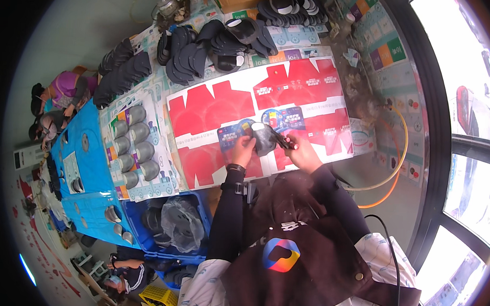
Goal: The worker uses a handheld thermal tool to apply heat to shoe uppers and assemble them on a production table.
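My left hand (pixel 243 151) is closed on the left edge of a dark grey, cup-shaped piece (pixel 265 138), holding it up in front of me. My right hand (pixel 305 154) grips a small black-and-red hand tool (pixel 289 144); its dark end meets the right side of the piece. The tool's exact kind is too small to tell. Beneath both hands lies a white sheet printed with red box outlines (pixel 210 106). Two blue printed cards (pixel 232 133) rest on that sheet, one partly behind my left hand and the piece.
Dark curved pieces (pixel 187 62) stand stacked along the far side. Several grey rounded caps (pixel 144 151) sit in rows at the left, beyond which is a blue-covered table (pixel 95 193). A blue crate (pixel 136 225) stands below. Yellow and orange hoses (pixel 400 158) loop at right. People sit at far left.
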The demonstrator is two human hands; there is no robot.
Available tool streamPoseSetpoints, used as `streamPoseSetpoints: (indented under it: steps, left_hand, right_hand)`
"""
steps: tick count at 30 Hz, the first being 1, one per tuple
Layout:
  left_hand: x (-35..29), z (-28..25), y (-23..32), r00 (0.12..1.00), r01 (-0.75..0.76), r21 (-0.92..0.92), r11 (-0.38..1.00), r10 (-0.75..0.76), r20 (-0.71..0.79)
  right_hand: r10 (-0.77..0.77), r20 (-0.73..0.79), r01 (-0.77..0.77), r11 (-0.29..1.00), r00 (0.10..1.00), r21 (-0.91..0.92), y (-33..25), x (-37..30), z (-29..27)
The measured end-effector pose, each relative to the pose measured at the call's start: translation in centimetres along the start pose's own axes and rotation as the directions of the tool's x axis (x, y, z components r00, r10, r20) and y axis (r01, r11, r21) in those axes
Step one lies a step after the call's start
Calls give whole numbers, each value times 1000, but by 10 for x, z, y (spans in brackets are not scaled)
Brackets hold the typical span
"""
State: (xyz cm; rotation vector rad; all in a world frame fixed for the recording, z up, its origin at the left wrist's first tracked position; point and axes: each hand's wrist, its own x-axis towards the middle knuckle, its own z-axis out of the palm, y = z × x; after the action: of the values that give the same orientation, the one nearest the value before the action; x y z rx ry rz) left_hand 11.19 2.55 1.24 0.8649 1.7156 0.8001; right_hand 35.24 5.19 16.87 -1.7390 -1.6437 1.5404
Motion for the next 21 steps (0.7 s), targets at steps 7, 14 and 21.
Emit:
streamPoseSetpoints:
  steps: [7, 14, 21]
  left_hand:
    - [-13, -2, 21, 973, 229, -257, 939, -213, 89]
    - [0, 6, 7, 996, 89, -57, 994, -87, 32]
    - [0, 4, -1, 987, 139, -115, 983, -129, 94]
  right_hand:
    - [-17, 60, 24, 993, 998, -119, 7, 1, -11]
    - [-18, 114, 31, 993, 993, -116, 21, 2, -8]
    - [49, 188, -79, 985, 981, 156, 29, -9, 5]
